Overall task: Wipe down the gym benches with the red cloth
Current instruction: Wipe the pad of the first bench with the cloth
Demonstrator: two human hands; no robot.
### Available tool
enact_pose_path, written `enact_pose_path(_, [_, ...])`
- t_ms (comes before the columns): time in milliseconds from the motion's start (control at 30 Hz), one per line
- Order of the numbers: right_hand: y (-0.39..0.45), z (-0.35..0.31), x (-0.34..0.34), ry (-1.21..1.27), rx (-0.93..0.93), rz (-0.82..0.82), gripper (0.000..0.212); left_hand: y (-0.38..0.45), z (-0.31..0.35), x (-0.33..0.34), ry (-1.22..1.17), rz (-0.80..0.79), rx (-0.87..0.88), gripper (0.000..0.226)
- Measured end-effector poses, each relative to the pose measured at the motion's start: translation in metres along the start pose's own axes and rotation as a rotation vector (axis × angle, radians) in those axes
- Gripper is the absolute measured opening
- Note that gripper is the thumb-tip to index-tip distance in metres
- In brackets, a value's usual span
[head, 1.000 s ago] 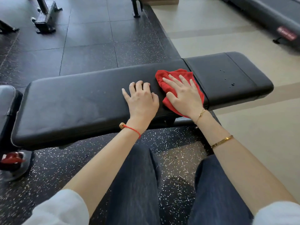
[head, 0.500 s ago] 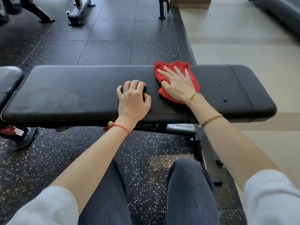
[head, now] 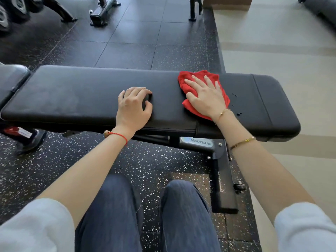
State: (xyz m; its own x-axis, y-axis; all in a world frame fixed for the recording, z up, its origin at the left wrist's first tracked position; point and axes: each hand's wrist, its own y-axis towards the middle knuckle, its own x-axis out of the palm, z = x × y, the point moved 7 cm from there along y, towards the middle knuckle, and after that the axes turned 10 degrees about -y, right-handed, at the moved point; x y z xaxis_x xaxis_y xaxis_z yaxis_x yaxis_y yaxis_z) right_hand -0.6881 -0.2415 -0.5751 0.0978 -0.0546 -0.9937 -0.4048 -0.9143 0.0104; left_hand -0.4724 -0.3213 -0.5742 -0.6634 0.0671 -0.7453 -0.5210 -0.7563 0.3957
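Observation:
A black padded gym bench [head: 81,99] runs left to right in front of me. The red cloth [head: 187,84] lies bunched on its right half. My right hand [head: 205,97] presses flat on the cloth with the fingers spread and straight. My left hand [head: 133,108] rests on the pad to the left of the cloth; its fingers are loosely bent, fingertips on the pad, and it holds nothing. A few small drops [head: 235,96] sit on the pad just right of the cloth.
The bench's metal frame and foot [head: 223,179] stand on the speckled rubber floor by my right knee. Another padded bench [head: 11,77] adjoins at the left. Machine bases [head: 103,11] and weights [head: 11,13] stand at the back. Beige flooring [head: 281,60] lies to the right.
My right hand has slid the cloth along the pad toward the far edge and back toward the right. My left hand's fingers have gone from flat to bent. The view has shifted.

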Motion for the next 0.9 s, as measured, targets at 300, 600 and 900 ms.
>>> enact_pose_path(300, [-0.035, -0.02, 0.002, -0.021, -0.201, 0.018, 0.056, 0.002, 0.003, -0.001, -0.001, 0.011, 0.027, 0.027])
enact_pose_path(600, [-0.032, 0.045, -0.008, 0.01, 0.042, 0.061, 0.053, 0.001, 0.002, -0.001, -0.013, 0.002, 0.036, 0.028])
enact_pose_path(900, [-0.019, -0.006, -0.003, 0.023, -0.104, -0.004, 0.054, 0.001, 0.001, 0.001, 0.0, -0.033, 0.013, 0.03])
